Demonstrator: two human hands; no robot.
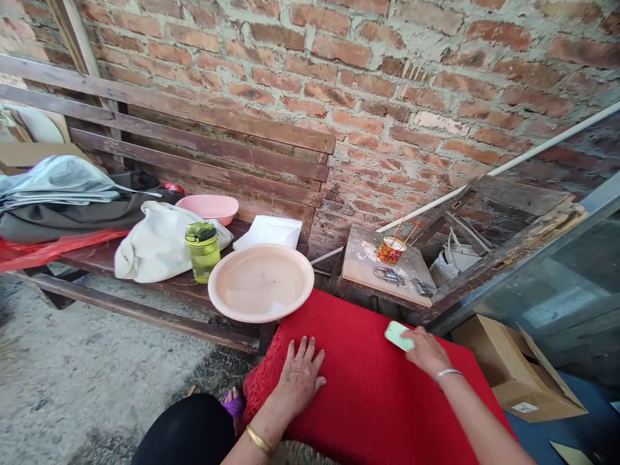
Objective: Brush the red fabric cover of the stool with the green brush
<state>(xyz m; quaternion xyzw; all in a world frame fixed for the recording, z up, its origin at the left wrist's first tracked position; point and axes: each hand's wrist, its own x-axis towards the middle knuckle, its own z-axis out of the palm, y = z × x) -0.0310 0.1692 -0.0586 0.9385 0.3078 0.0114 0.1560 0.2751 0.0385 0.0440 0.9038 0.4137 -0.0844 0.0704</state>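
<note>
- A person's two bare hands reach over a red cloth (pixel 361 387) that covers a worktop.
- The left hand (pixel 301 381), with a gold bangle at its wrist, lies palm down on the cloth near its left edge; its grip is released, fingers spread, holding nothing.
- The right hand (pixel 426 352), wearing a silver bangle, has its grip closed around a pale green block (pixel 398 336) — too plain from here to name more exactly.
- The block is near the far edge of the cloth, right of the middle, and appears to rest on it.
- Progress, as a judgement: the cloth is already spread and looks mostly flat, its lacy left edge hanging down. Work with the block seems under way; nothing visible shows how much is covered or left.
- Beyond the far left corner stands a pale, wide basin (pixel 261 317) that seems to hold water, beside a green bottle (pixel 203 258) and a white bag (pixel 152 245) on a slatted wooden seat (pixel 194 107).
- To the right, below the worktop, is a cardboard box (pixel 508 371).
</note>
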